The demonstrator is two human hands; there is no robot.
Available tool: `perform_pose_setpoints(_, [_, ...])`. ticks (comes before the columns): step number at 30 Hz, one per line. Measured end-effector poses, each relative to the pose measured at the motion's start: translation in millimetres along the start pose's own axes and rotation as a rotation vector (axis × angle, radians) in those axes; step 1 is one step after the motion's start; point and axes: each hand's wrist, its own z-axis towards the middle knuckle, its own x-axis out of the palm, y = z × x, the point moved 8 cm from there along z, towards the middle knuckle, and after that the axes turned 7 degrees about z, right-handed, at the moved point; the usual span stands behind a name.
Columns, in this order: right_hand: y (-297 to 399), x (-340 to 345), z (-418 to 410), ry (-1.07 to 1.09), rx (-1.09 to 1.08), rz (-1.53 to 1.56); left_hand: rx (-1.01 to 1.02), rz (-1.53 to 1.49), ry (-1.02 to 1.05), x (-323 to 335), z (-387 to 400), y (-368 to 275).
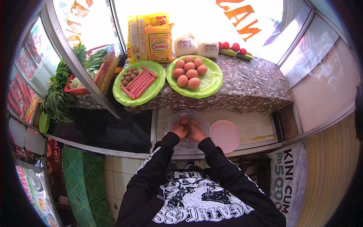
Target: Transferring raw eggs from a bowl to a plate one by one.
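My left hand (179, 132) and my right hand (196, 133) meet inside a clear plastic bowl (189, 114) in front of me. Their fingers are curled in and touching; whatever lies between them is too small and shaded to make out. Several brown eggs (185, 122) are in the bowl, just beyond my fingertips. A pink plastic plate (225, 136) stands right beside the bowl. Behind the bowl, on a raised shelf, a green plate (214, 82) carries more brown eggs (189, 67).
Left of the egg plate, a green plate (155, 88) holds red sausages (141, 83) and meatballs (126, 77). Yellow packets (159, 45), white wrapped packs (185, 45), tomatoes (235, 47) and cucumbers (227, 52) line the glass. A red basket (82, 90) of greens stands behind a metal post (85, 72).
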Motion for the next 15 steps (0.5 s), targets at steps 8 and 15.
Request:
perform_pose_setpoints(8, [41, -55, -20, -0.092, 0.113, 0.152, -0.137, -0.387, 0.072, -37, -37, -26])
perform_pose_setpoints(15, [109, -112, -47, -0.213, -0.085, 0.365, 0.101, -0.972, -0.041, -76, -62, -82])
